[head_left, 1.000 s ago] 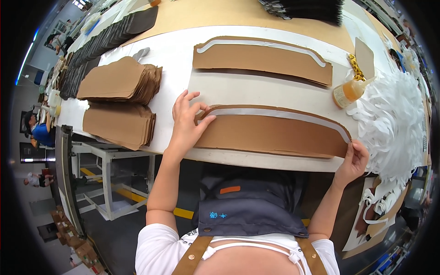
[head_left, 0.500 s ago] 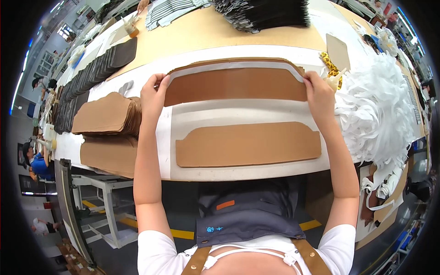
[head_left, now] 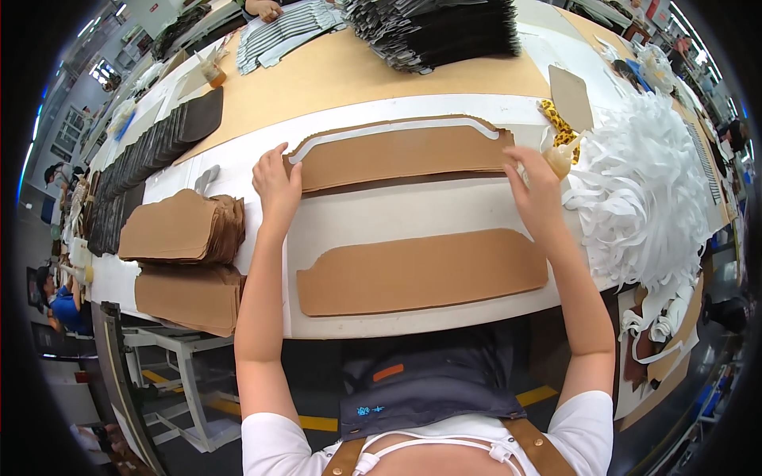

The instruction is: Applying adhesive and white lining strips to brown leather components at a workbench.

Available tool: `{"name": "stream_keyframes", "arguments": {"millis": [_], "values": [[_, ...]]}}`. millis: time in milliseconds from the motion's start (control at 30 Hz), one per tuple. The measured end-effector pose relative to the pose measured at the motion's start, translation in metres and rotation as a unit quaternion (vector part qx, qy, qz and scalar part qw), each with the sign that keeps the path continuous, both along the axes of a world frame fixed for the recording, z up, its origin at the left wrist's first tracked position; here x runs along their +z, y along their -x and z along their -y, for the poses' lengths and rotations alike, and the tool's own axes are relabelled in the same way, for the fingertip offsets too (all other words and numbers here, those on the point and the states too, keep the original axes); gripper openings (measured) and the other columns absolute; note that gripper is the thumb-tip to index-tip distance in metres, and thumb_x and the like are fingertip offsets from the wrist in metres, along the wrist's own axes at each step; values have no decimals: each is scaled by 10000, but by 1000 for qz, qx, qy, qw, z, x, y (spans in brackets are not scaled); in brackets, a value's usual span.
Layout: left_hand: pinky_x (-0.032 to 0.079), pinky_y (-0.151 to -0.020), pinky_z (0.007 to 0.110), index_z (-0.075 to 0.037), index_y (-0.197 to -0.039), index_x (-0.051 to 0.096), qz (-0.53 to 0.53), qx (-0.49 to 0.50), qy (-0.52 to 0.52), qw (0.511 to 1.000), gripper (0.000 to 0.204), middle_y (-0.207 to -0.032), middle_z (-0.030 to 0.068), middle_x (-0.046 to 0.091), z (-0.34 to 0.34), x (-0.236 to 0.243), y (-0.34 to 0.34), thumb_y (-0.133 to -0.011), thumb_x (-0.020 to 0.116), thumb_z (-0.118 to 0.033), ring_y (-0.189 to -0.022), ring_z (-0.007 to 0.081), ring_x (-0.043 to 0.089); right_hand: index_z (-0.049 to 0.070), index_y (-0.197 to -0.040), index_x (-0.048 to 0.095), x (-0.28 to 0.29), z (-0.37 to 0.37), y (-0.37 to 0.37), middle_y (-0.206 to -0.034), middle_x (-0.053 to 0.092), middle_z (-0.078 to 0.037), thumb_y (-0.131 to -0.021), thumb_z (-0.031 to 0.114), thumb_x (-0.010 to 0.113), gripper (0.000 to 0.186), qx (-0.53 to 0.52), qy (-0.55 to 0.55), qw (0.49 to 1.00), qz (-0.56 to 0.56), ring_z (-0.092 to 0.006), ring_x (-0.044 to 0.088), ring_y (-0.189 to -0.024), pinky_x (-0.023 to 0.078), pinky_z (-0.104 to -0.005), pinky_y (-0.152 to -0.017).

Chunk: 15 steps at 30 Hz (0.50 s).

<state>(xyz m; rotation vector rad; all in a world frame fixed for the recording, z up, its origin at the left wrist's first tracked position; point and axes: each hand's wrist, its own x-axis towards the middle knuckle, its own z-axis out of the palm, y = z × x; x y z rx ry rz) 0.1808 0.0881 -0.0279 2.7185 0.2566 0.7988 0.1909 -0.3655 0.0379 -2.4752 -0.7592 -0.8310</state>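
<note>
A brown panel (head_left: 397,159) with a white strip (head_left: 389,127) along its shaped upper edge lies on top of a small stack of like panels. At the stack's left end is my left hand (head_left: 278,184), thumb and fingers apart, close to the edge. My right hand (head_left: 538,186) is at the right end, its thumb and fingers spread around the corner without gripping. Nearer to me, a second brown panel (head_left: 421,271) without a white strip lies flat on the pale table (head_left: 381,208).
Stacked brown panels (head_left: 171,226) stand at left, with dark pieces (head_left: 159,135) fanned out behind. A heap of white strips (head_left: 635,182) is at right, beside a glue bottle (head_left: 559,159). Black pieces (head_left: 444,36) are piled at the far side. Another person's hand (head_left: 268,11) shows there.
Both hands were holding a brown panel by its ends; now it lies on the stack with its white strip showing, and my fingers have come apart. The view has shifted slightly.
</note>
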Motion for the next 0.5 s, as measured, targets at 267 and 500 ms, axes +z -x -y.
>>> {"name": "stream_keyframes", "arguments": {"millis": [267, 500], "values": [[341, -1186, 477, -111, -1428, 601, -19, -35, 92, 995, 429, -1444, 125, 579, 11, 11, 44, -1019, 662, -226, -1389, 333, 472, -47, -1498, 405, -17, 64, 15, -1480, 501, -265, -1116, 515, 465, 682, 231, -794, 183, -532, -359, 607, -1288, 552, -437, -1086], [352, -1176, 468, -108, -1339, 660, 51, -58, 160, 984, 340, -1394, 96, 596, 5, -2, 50, -1005, 672, -174, -1374, 311, 468, -73, -1511, 360, -23, 54, -13, -1492, 427, -318, -1118, 420, 494, 645, 166, -889, -25, -426, -428, 495, -1390, 519, -535, -1144]]}}
